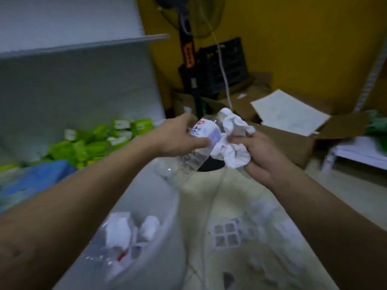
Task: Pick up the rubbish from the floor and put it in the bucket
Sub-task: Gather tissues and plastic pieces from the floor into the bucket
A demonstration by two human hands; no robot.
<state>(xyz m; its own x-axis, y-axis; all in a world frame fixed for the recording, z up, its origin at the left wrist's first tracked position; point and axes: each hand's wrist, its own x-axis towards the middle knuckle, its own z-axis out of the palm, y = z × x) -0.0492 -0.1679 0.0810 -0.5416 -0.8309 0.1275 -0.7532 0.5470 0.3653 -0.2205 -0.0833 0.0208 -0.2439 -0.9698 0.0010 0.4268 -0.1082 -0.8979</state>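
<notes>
My left hand [178, 137] grips a clear plastic bottle [201, 143] with a white label, held at chest height. Beside it, my right hand [261, 155] holds a crumpled white paper [232, 139] that touches the bottle. Below my left forearm stands the pale bucket [159, 243], its inside showing crumpled white paper and clear plastic pieces. The frame is blurred.
Green packets [94, 141] and a blue sheet [35, 178] lie at the left under a grey shelf [83, 45]. Open cardboard boxes [293, 126] sit ahead, with a black crate [224, 65] and a fan stand behind. A white low shelf [356, 153] is at the right.
</notes>
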